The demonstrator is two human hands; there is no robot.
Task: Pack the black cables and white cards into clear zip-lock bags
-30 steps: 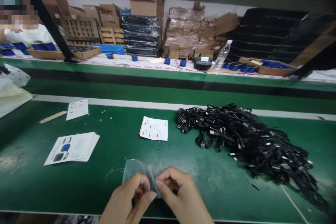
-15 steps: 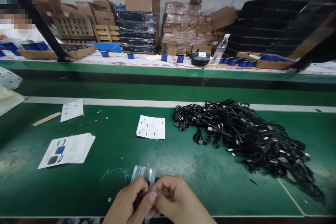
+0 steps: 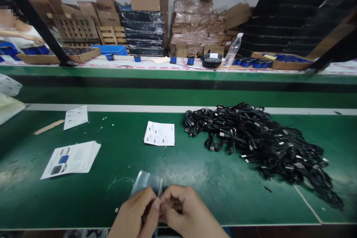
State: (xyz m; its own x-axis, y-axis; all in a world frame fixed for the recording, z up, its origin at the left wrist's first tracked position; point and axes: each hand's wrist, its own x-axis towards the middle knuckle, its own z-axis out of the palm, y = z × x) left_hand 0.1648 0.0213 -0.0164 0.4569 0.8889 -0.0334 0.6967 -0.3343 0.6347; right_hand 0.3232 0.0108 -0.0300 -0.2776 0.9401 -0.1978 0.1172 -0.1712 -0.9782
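Observation:
A clear plastic bag [image 3: 147, 181] is pinched between both hands near the front edge of the green table. My left hand [image 3: 136, 212] is closed on its left side, the thumb pressed toward the fingertips. Against it, my right hand [image 3: 185, 208] has its fingers curled in and closed on the bag's right edge. Whatever may be inside the bag is hidden by the fingers. Ahead lies a small stack of folded printed leaflets [image 3: 159, 134]. To the left is a fanned stack of larger printed sheets [image 3: 71, 159]. A large heap of black USB cables [image 3: 259, 141] spreads on the right.
A single printed sheet [image 3: 76, 117] and a brown strip [image 3: 48, 127] lie at left. Behind, a raised shelf carries a plastic bottle [image 3: 233, 50], a black case [image 3: 212, 60], blue parts [image 3: 173, 60] and a cardboard tray [image 3: 283, 61]. A co-worker's arm [image 3: 26, 37] shows at far left.
The bag's upper part has spread wider and tilted left above my fingers. Both hands stay pressed together in nearly the same place. The co-worker's arm has come into clearer view.

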